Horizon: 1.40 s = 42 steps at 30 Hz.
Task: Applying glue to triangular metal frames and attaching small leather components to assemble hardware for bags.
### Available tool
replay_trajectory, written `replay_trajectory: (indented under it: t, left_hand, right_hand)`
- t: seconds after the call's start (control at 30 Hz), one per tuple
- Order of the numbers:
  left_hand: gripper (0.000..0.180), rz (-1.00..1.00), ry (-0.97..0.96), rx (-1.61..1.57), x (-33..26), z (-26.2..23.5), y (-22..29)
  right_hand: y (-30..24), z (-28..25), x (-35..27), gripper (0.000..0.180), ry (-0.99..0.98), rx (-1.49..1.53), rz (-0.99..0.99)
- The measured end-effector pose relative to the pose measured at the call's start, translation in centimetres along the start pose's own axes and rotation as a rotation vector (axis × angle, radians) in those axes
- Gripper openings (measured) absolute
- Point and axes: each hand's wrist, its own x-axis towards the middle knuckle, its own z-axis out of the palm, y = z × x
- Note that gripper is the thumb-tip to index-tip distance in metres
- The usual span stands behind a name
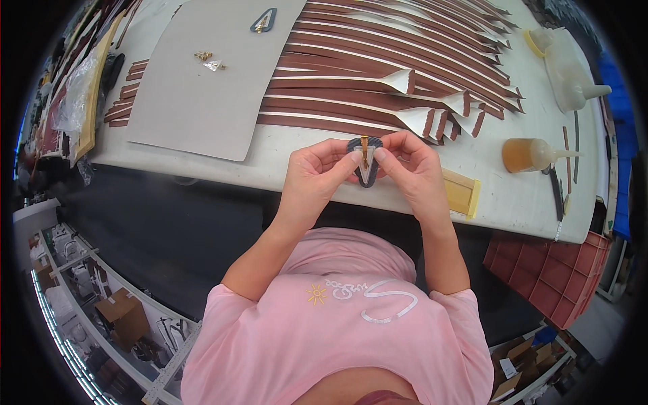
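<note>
Head view: both hands meet over the near edge of the white worktop [202,152], just in front of the person's chest. The left hand [314,169] and the right hand [415,165] each have their grip closed, thumb and forefinger together, on one small dark teardrop-shaped leather piece with a pale triangular inner face [365,165]. The piece sits between the two grips, its rounded end away from the body and its point toward it, so the long axis runs near-to-far. A narrow brass-coloured metal strip [364,150] lies along that axis at the upper centre of the piece. The left grip holds the left flank, the right grip the right flank; neither hand is nearer than the other.

Beyond the hands lie rows of long brown leather straps with pale edges [378,74]. To the right stands a clear squeeze bottle of amber liquid [530,154], well apart.
</note>
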Motion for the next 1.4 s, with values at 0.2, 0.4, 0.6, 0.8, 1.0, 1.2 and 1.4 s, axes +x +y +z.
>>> replay_trajectory:
  t: [0.2,0.4,0.6,0.8,1.0,1.2,1.4]
  left_hand:
    - [0.020,0.022,-0.004,-0.006,-0.1,0.2,-0.1]
    - [0.018,0.043,0.000,-0.009,-0.1,0.1,-0.3]
    - [0.016,0.019,-0.002,0.022,0.1,-0.2,-0.1]
    - [0.014,0.005,0.009,0.040,0.1,-0.3,0.0]
    - [0.014,0.030,-0.003,0.054,0.0,-0.4,0.0]
    - [0.015,0.074,-0.028,0.024,0.0,-0.3,-0.1]
    - [0.015,0.041,-0.044,-0.021,0.2,-0.4,0.1]
  right_hand:
    - [0.0,-0.2,0.1,0.014,-0.019,0.019,0.011]
    - [0.1,-0.3,0.2,0.014,-0.021,0.027,0.015]
    - [-0.2,-0.4,0.3,0.015,-0.039,0.085,0.036]
    - [-0.4,-0.1,0.2,0.015,-0.050,0.112,0.056]
    - [-0.8,0.0,0.3,0.015,-0.062,0.107,0.077]
    - [-0.2,0.4,0.4,0.013,-0.028,0.096,0.042]
    - [-0.3,0.5,0.4,0.011,-0.008,0.081,0.013]
